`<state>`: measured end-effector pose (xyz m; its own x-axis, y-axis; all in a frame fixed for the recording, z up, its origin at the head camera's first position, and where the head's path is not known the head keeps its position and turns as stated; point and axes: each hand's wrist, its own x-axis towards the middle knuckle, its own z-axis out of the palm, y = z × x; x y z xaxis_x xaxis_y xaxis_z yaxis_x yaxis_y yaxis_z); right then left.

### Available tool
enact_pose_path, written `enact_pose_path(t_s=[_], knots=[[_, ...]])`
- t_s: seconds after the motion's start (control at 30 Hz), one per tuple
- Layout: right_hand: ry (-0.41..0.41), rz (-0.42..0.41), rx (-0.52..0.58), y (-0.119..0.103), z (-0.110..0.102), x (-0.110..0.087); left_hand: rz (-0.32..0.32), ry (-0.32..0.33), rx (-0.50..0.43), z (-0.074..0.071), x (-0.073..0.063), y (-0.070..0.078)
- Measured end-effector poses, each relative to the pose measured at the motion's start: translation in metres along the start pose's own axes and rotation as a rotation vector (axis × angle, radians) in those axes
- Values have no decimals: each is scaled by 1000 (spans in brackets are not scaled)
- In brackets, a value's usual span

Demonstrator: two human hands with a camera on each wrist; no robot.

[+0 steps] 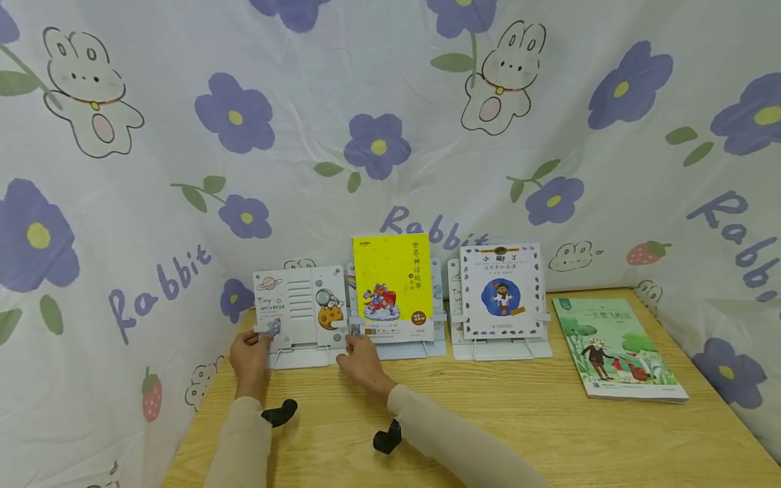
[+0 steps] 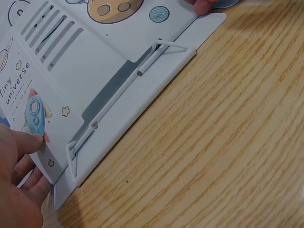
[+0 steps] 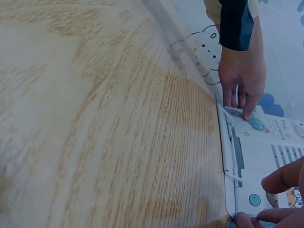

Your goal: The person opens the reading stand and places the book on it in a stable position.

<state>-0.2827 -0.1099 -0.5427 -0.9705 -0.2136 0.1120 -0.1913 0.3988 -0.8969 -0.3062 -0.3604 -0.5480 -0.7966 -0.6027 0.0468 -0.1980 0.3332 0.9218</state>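
Note:
A white book stand printed "Tiny universe" with a planet, an astronaut and a rocket stands unfilled at the left of the row. My left hand grips its left edge, thumb on the printed front and fingers behind, partly hidden. At the lower right corner my right hand holds the other edge, its fingers bent there. A wire holder runs along the stand's base in the left wrist view.
Right of it, a yellow book and a white-covered book lean on similar stands. A green book lies flat on the wooden table. Patterned cloth hangs behind.

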Motion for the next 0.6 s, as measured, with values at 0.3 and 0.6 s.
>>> enact_pose_path(t_s=[0.3,0.6], knots=[[-36,-12,58,1,-6,2,-9,-14,-10,0,-2,2],[-55,-18,88,3,-9,0,-24,-9,-10,1,-2,3]])
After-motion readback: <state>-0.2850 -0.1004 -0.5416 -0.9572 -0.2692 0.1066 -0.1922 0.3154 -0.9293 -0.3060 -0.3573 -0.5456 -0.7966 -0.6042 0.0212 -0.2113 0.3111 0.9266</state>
